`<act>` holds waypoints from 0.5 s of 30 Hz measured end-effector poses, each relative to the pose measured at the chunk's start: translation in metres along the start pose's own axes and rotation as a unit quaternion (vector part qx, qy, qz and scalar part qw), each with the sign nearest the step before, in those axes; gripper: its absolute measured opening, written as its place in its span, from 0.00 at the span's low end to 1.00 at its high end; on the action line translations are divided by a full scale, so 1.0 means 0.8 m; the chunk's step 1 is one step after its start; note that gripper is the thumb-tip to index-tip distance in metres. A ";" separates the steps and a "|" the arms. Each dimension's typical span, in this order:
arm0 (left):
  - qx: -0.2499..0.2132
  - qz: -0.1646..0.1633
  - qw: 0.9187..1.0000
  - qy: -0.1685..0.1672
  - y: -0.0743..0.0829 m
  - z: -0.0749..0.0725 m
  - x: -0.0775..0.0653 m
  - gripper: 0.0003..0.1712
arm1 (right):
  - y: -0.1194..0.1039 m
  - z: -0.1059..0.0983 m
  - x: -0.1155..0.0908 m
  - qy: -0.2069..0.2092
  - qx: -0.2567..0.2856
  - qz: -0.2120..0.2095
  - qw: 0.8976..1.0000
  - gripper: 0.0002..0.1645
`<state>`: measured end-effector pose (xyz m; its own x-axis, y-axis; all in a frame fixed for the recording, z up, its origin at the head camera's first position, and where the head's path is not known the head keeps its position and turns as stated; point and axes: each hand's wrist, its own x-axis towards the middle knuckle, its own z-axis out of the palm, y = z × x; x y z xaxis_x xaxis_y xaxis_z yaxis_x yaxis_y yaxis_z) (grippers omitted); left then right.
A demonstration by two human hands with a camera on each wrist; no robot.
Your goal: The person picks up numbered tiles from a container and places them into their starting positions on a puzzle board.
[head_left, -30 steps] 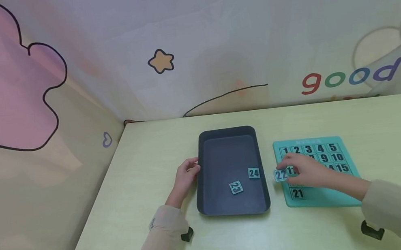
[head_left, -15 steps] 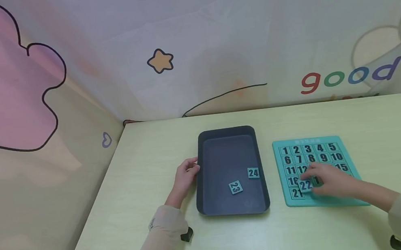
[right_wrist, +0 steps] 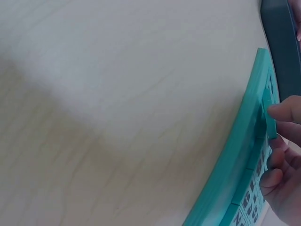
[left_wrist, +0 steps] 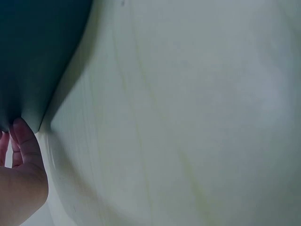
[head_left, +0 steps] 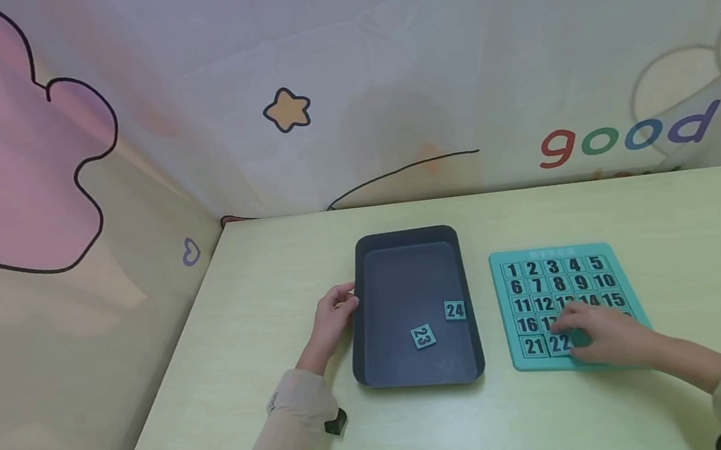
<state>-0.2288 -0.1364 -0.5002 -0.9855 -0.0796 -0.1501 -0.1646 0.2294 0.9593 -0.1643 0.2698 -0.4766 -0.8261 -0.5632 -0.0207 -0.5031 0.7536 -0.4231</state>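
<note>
In the head view my right hand (head_left: 609, 334) pinches a teal number tile marked 22 (head_left: 559, 343) at the bottom row of the teal number board (head_left: 519, 362). The right wrist view has this tile (right_wrist: 270, 115) slightly tilted between thumb and finger, partly raised from its slot. Tile 21 (head_left: 534, 346) lies just left of it; the hand covers part of the rows. My left hand (head_left: 331, 323) holds the left rim of a dark grey tray (head_left: 361, 357), its thumb against the edge. Tiles 23 (head_left: 423, 336) and 24 (head_left: 454, 310) lie inside the tray.
Tray and board stand side by side on a pale wooden table (head_left: 422, 431), with a narrow strip of tabletop between them. A printed backdrop (head_left: 387, 105) rises along the table's far edge.
My right hand has carried tile 22 from the board's left edge rightward and down to the bottom row, beside tile 21. The left hand stays at the tray.
</note>
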 end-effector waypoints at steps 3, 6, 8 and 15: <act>0.002 0.004 1.000 0.006 -0.004 0.002 0.002 0.18 | -0.001 0.003 -0.001 0.005 -0.007 -0.010 1.000 0.18; 0.005 0.002 1.000 0.009 -0.004 0.002 0.002 0.18 | -0.003 0.005 -0.001 0.008 -0.001 -0.009 1.000 0.18; 0.005 -0.001 1.000 0.008 -0.003 0.002 0.001 0.18 | -0.004 0.006 -0.001 0.010 0.001 -0.005 1.000 0.18; 0.005 0.000 1.000 0.008 -0.001 0.002 0.000 0.18 | -0.005 0.010 -0.002 0.023 -0.004 -0.002 1.000 0.19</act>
<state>-0.2289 -0.1353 -0.5011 -0.9848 -0.0954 -0.1455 -0.1645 0.2393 0.9569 -0.1590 0.2647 -0.4817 -0.8349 -0.5499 0.0227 -0.5082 0.7545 -0.4153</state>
